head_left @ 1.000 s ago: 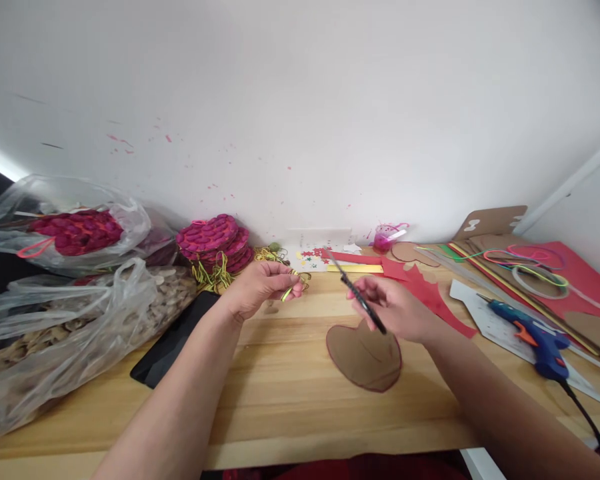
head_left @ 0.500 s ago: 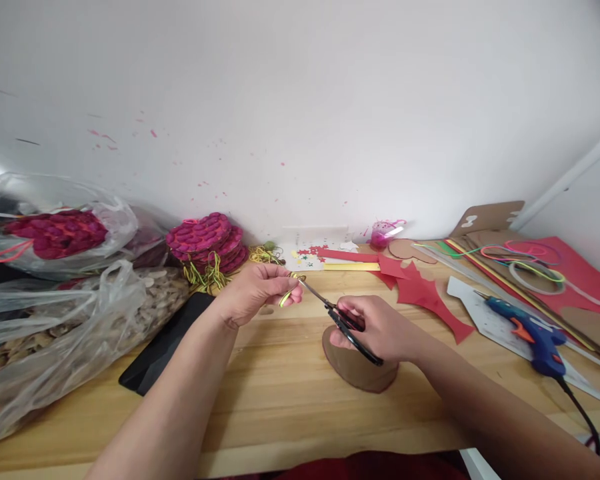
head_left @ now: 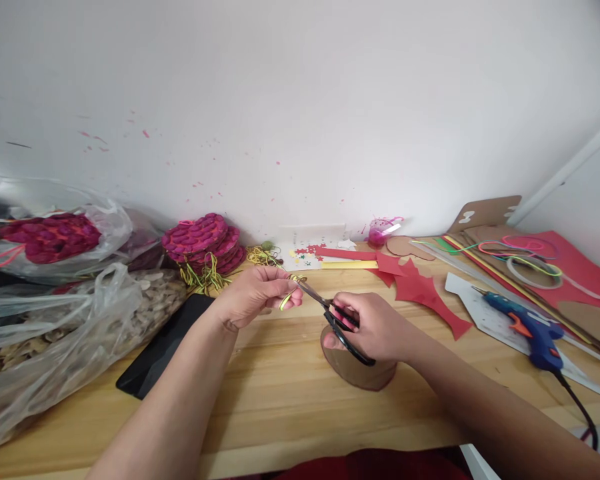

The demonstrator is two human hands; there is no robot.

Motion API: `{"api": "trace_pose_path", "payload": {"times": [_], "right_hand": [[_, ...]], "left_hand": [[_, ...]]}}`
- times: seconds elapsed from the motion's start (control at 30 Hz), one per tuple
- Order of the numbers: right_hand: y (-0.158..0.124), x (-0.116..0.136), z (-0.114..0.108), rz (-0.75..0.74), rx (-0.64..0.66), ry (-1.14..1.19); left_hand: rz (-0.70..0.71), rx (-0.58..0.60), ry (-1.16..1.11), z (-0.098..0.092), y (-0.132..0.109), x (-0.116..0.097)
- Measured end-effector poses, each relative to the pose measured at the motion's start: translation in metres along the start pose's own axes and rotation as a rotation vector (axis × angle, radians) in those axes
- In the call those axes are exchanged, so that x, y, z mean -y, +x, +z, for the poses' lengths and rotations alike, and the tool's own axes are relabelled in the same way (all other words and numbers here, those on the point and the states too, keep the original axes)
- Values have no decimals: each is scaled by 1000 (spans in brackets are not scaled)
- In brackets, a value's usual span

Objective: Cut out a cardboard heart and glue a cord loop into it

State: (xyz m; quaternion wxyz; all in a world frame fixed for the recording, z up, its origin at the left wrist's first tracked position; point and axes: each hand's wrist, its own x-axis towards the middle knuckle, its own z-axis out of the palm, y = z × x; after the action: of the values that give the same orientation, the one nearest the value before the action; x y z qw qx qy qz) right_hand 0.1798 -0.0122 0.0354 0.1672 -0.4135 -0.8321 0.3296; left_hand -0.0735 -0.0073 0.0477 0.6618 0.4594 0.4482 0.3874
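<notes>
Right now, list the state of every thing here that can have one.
Left hand, pinched shut on yellow-green cord.
Right hand, closed on scissors.
Scissors, blades look shut, tip at the cord.
Cardboard cutout, lying flat, partly under right hand.
Glue gun, lying on its side.

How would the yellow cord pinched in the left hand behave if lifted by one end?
Probably floppy: the yellow cord curls into a loop where the left hand pinches it. Likely very light, since it looks thin beside the scissors held in the right hand.
</notes>
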Motion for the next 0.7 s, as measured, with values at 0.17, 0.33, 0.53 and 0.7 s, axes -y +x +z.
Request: {"api": "trace_pose_path", "payload": {"times": [0.17, 0.33, 0.53, 0.7], "right_hand": [[1, 0, 1, 5, -34, -49], [1, -3, -2, 21, -47, -94], [-2, -2, -10, 17, 25, -98], [-3, 1, -12, -4, 119, -13]], "left_hand": [[-16, 35, 10, 1, -1, 1], [12, -49, 17, 0, -3, -4], [70, -74, 30, -5, -5, -8], [84, -58, 6, -5, -5, -5]]}}
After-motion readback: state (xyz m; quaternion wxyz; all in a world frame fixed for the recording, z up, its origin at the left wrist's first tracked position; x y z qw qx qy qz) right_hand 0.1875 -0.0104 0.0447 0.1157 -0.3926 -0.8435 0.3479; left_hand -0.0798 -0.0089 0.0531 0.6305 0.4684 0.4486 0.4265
